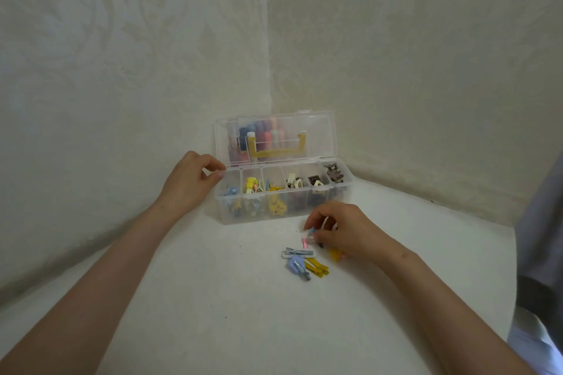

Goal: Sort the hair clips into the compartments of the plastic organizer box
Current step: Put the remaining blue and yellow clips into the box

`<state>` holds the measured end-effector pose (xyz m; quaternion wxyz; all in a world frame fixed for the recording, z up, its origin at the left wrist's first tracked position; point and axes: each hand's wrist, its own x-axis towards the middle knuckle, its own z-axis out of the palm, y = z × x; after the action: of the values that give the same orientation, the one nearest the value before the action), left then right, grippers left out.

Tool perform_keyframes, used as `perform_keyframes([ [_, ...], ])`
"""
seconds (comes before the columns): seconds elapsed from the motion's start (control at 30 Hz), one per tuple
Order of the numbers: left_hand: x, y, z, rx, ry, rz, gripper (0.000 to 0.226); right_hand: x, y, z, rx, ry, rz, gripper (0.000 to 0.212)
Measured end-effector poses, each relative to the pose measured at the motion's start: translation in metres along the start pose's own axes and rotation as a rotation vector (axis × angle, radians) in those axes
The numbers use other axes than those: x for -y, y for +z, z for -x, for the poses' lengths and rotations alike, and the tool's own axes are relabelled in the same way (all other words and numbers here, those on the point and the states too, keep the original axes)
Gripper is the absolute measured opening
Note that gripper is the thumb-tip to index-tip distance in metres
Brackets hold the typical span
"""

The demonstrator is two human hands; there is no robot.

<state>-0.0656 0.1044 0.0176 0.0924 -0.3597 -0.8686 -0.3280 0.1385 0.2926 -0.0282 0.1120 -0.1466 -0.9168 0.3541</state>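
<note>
The right grip [344, 231] is low over the white counter [182, 298], just in front of the clear box [224, 213]. Its fingertips pinch a small pink and blue clip [309, 237]. Just beside that hand, on its near side, lies the pile of loose clips [304, 263]: a silver one, a lilac one, some mustard ones and a yellow piece partly hidden under the palm.

The left grip [192, 183] is at the box's left end, with thumb and forefinger curled onto the corner of the rim. The box stands open in the wall corner with its lid [316, 131] upright. Its six compartments hold clips, running from blue at the left through yellow to brown at the right. The colours behind the lid are only a blur. Some cloth [539, 253] is cut off at the right edge.
</note>
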Motion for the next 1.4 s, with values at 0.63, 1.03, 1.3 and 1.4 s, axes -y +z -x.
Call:
perform_keyframes([
  [0.63,-0.006,-0.001,0.003,0.025,0.072,-0.133,0.021,-0.001,-0.002,0.001,-0.008,0.025,0.094,0.008],
  [1.03,0.008,0.004,-0.003,0.026,0.042,-0.068,0.030,-0.001,-0.002,0.001,-0.016,0.028,0.096,0.006],
  [1.3,-0.038,0.007,0.018,0.030,0.197,0.101,0.003,0.008,-0.001,0.002,-0.121,0.034,-0.140,0.012],
  [1.4,-0.058,0.018,0.032,0.195,0.295,0.165,0.007,0.014,0.001,0.003,-0.134,0.002,-0.257,0.012],
])
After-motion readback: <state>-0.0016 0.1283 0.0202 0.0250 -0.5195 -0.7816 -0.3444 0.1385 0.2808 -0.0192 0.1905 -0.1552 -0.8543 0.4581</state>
